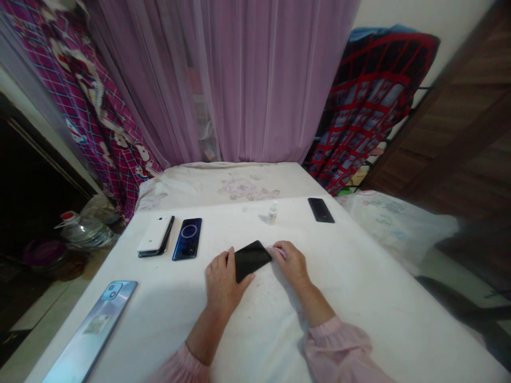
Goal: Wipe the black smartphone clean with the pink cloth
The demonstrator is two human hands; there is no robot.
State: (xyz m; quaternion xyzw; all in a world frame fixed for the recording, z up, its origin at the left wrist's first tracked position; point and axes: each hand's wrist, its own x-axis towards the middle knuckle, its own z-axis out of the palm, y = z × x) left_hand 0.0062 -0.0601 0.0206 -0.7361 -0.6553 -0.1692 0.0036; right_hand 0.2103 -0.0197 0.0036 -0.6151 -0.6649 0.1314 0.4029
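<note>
Between the left hand (pixel 222 279) and the right hand (pixel 289 263) is a black-screened phone (pixel 253 259), screen up, over the white-covered counter (pixel 359 298). The left grip holds this phone by its left end, with the thumb along the near edge. The right grip is narrow, pinching a small pale thing (pixel 278 250) at the phone's right end; whether that thing touches the phone I cannot tell. Beyond the phone, a small white bottle (pixel 272 214) stands upright; farther to the phone's right lies a dark phone (pixel 321 210). To its left and a little beyond is a blue phone (pixel 187 239), then a white phone (pixel 155 235) stacked on darker ones. Nearer than the phone, well to its left, lies a pale blue phone (pixel 93 332).
</note>
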